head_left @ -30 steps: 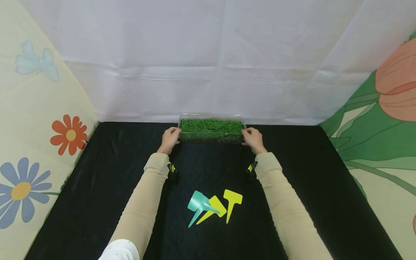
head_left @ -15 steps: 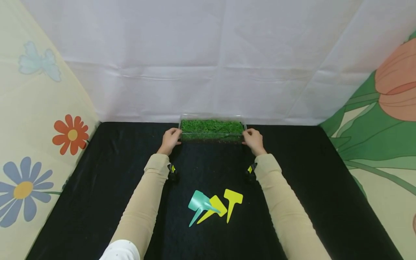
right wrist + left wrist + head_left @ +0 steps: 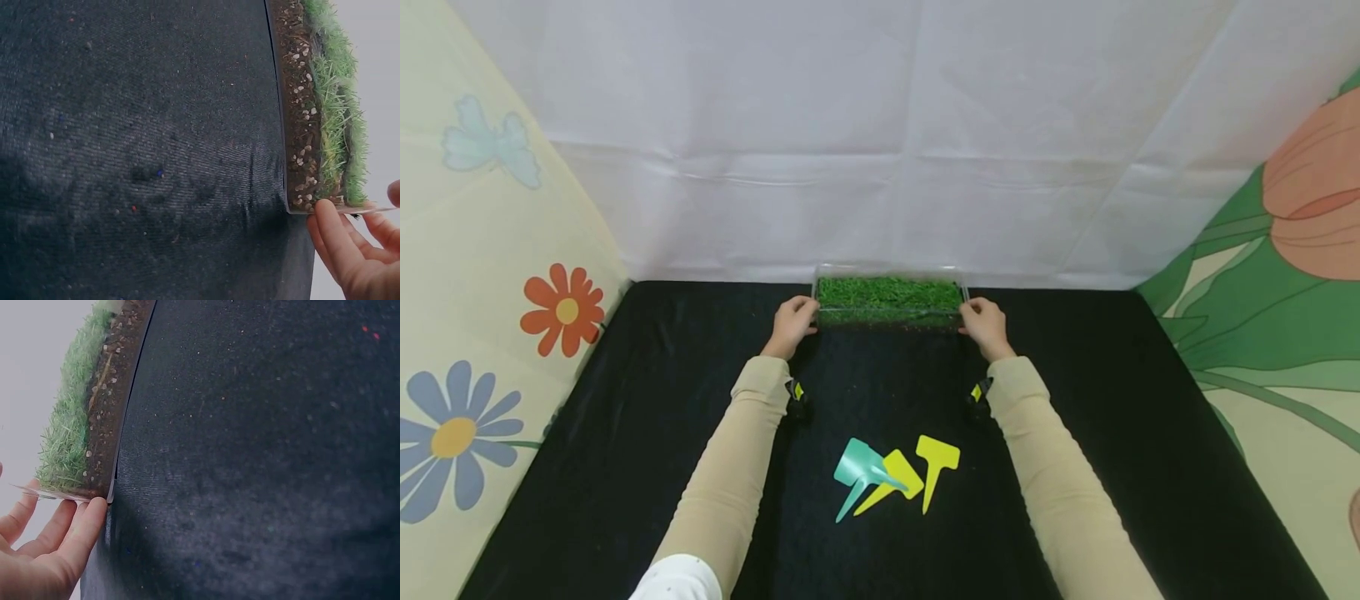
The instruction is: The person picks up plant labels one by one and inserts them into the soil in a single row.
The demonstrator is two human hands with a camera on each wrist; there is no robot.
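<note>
The left hand [image 3: 790, 323] and right hand [image 3: 987, 325] each hold one end of the grass tray [image 3: 889, 302] on the black counter [image 3: 625, 400]. Each grip wraps the tray's edge. Three plant labels [image 3: 895, 477] lie nearer the person.

We stand in a staged recording booth: a white sheet backdrop [image 3: 880, 133] beyond our hands, flower-printed fabric walls [image 3: 482, 275] at either side, a black cloth tabletop [image 3: 625, 400] beneath.

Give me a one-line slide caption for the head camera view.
Two hands, left hand and right hand, hold the ends of a clear tray of grass on a black cloth, plant labels nearby.
</note>
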